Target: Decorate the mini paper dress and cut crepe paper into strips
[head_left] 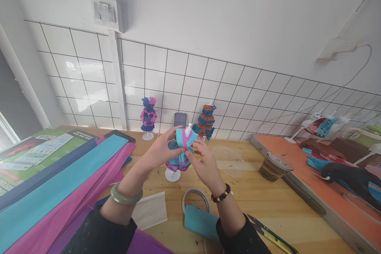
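Observation:
In the middle of the head view, a small white dress form wears a ruffled turquoise and purple paper skirt. A folded turquoise piece of crepe paper with a pink stripe sits against its upper part. My left hand pinches this piece from the left. From the right, my right hand pinches its lower edge, thumb close to my left thumb. Just below lie a roll of tape and a turquoise paper piece.
Two dressed forms, one blue and pink, one brown and teal, stand by the wall with a phone between them. Paper sheets lie left. A plastic cup, a clear lid and scissors are right.

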